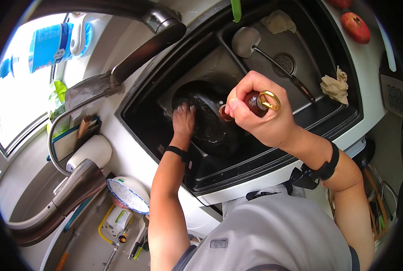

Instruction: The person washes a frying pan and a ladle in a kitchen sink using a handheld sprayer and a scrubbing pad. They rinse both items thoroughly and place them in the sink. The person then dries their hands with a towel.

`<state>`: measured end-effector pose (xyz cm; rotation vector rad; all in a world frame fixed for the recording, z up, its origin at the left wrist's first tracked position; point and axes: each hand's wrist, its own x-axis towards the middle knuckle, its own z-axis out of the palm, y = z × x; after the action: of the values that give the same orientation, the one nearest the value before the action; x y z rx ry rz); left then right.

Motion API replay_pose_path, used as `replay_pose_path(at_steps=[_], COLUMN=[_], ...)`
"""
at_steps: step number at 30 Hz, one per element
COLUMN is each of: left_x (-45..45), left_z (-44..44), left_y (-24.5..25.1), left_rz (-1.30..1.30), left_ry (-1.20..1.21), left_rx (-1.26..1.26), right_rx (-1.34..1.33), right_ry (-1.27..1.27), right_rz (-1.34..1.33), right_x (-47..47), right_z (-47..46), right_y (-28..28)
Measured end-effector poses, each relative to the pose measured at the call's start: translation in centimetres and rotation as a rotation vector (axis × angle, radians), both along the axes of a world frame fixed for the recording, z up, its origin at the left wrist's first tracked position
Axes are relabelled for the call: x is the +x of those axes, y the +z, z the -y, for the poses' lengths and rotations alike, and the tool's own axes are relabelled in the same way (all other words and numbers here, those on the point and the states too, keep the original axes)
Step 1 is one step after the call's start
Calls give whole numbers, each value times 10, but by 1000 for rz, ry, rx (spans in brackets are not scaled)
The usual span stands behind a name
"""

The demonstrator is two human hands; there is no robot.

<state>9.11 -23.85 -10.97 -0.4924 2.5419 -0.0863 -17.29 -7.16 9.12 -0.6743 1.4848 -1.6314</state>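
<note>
A dark wok [210,125] with wet, shiny patches lies in the left basin of the sink [206,64]. My left hand [184,118] rests with extended fingers at the wok's left side, holding nothing that I can see. Closed around a reddish-brown wooden handle [254,103] with a gold-coloured ring at its end, my right hand [264,111] is above the wok's right side. Whether this handle belongs to the wok or to a separate tool is hidden by the fingers.
A metal wok spatula [247,42] lies in the right basin beside the drain strainer [283,65]. Crumpled beige cloths [336,85] sit at that basin's edges. The faucet [147,47] arches at upper left. A pomegranate [355,27] is on the right counter; a blue-rimmed bowl [128,194] stands lower left.
</note>
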Motion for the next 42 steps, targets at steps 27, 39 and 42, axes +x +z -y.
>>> replay_pose_path(at_steps=[27,39,42], left_x=[26,-26,-54], left_z=[-96,-58,-48], left_y=[3,-57,-63], left_rz=[73,-952,-1266], left_ry=[701,2055,2218], left_rx=[362,159,394], right_rx=[764,922,938], right_ry=[953,1269,1293], right_rz=[-492,-617,-635], right_x=[-58,-19,-16], right_z=[-81,-77,-77], right_y=[17,13,12])
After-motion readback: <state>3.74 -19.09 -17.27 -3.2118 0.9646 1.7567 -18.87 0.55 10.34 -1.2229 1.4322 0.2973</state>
